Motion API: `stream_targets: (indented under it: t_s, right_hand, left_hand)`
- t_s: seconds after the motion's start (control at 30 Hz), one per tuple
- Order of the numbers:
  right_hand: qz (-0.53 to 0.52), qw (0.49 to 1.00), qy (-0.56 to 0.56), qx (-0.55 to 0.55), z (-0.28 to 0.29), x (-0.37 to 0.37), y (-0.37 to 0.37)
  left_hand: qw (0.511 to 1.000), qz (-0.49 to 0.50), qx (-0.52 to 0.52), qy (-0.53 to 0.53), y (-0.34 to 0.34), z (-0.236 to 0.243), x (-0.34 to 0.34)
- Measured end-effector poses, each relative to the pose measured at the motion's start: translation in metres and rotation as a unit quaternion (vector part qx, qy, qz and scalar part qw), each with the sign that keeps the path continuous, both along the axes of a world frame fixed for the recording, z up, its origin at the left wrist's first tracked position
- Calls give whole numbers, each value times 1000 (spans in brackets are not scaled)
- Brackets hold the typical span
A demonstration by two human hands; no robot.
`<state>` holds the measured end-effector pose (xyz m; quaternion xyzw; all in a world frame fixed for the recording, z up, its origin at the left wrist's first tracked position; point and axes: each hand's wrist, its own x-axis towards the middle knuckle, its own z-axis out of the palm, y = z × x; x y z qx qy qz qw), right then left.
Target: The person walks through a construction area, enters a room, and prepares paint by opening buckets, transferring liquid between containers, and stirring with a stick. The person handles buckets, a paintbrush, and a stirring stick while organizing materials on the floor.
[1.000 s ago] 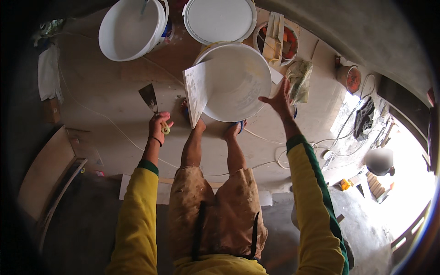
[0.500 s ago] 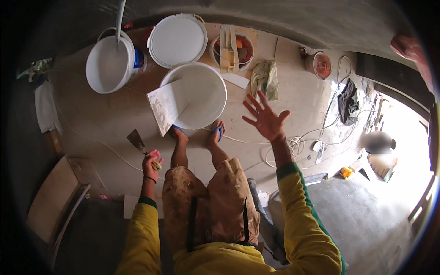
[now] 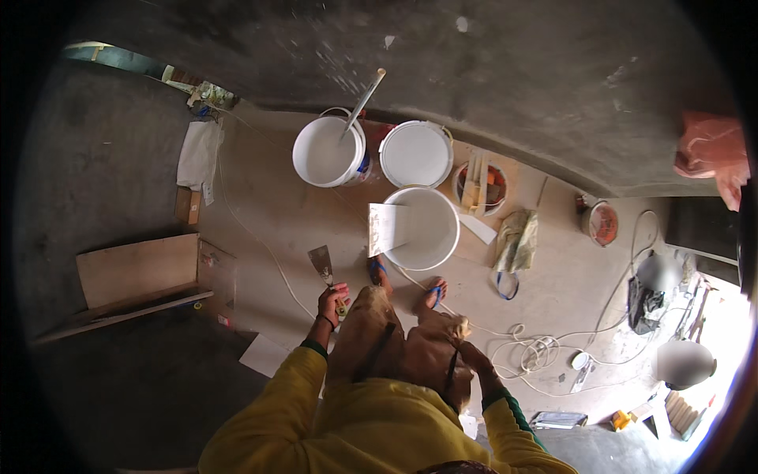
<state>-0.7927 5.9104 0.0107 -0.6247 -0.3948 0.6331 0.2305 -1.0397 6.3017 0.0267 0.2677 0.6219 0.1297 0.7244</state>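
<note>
My left hand (image 3: 333,302) is closed round the handle of a putty knife (image 3: 321,263), its wide, stained blade pointing away from me. Against the side of my stained brown shorts (image 3: 371,336), beside a dark zip, is my right hand (image 3: 474,361); its fingers are mostly hidden. A white bucket (image 3: 434,229) stands just beyond my sandalled feet. Across its left rim lies a white, smeared flat board (image 3: 385,231). Behind it on the left, another white bucket (image 3: 328,154) holds pale stuff with a stick (image 3: 363,104) standing in it.
A lidded white bucket (image 3: 416,154) and an orange-stained bucket (image 3: 493,189) line the wall. Further right are a crumpled bag (image 3: 517,241), a small bucket (image 3: 604,224) and a coiled cable (image 3: 541,353). Two people are near the bright doorway. Wooden boards (image 3: 138,272) lie left.
My right hand, spread in the air before, has come down to my right thigh. The view has swung, showing more wall and left floor. The putty knife stays in my left hand.
</note>
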Motion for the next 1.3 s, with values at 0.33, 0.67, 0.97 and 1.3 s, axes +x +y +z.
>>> stream_targets:
  t_s: [0.33, 0.67, 0.97, 1.3]
  right_hand:
    - [-274, 916, 270, -112, 134, 80, -15]
    - [-348, 911, 212, 63, 102, 117, 107]
    - [-174, 936, -212, 222, 157, 92, 448]
    - [277, 552, -779, 107, 7, 229, 737]
  left_hand:
    - [997, 1, 54, -63, -22, 26, 49]
    - [985, -29, 150, -78, 11, 76, 50]
    - [981, -7, 73, -180, 94, -21, -1]
    - [996, -22, 72, 43, 177, -12, -25]
